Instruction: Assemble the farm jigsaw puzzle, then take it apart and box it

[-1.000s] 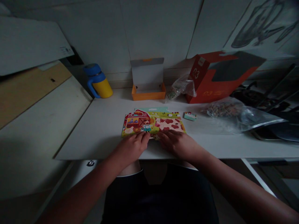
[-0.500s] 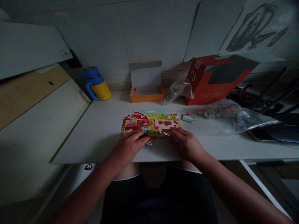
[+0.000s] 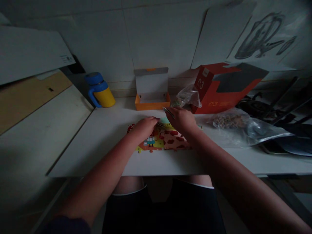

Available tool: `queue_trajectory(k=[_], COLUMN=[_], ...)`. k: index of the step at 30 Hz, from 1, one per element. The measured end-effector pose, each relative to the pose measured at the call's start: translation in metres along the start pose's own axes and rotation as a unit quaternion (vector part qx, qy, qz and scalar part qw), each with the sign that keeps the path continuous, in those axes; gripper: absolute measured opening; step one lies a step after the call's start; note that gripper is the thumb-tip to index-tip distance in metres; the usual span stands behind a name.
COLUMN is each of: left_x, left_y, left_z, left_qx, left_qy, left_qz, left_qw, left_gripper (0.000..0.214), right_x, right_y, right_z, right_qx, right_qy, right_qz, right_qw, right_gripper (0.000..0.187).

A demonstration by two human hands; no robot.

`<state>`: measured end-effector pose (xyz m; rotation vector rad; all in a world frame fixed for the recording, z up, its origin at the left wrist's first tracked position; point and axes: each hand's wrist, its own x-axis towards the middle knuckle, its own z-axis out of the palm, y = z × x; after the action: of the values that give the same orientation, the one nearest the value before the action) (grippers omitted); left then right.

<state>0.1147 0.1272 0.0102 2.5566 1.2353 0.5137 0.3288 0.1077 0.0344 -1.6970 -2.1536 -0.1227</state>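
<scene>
Hands on far edge of farm puzzle (image 3: 168, 139), mid desk (image 3: 107, 130). I see left hand (image 3: 144, 126) pressing flat; right hand (image 3: 181, 118) pinching a lifted strip of pcs (image 3: 168, 112).

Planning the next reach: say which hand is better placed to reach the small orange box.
Right, probably. The right hand is raised over the puzzle's far edge, nearer the orange box; the left hand lies lower on the puzzle.

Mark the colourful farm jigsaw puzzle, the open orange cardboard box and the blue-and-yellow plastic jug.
colourful farm jigsaw puzzle (image 3: 173, 140), head view, cow-patch area.
open orange cardboard box (image 3: 151, 105), head view, front wall.
blue-and-yellow plastic jug (image 3: 105, 97), head view, yellow body.
</scene>
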Motion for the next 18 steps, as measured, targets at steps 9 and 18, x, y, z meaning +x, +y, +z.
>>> queue_trajectory(k=[9, 18], left_x=[-0.013, -0.012], left_y=[-0.006, -0.007], left_z=[0.011, 0.022], left_qx=[-0.054, -0.148], left_qy=[0.021, 0.094], left_qz=[-0.059, -0.084], left_qw=[0.997, 0.981], left_gripper=[0.040, 0.051], right_x=[-0.008, -0.011], right_y=[-0.002, 0.005], right_z=[0.028, 0.035], right_qx=[0.044, 0.038], right_qy=[-0.074, -0.109], right_qz=[-0.070, -0.153], right_qw=[0.994, 0.982], right_gripper=[0.044, 0.064])
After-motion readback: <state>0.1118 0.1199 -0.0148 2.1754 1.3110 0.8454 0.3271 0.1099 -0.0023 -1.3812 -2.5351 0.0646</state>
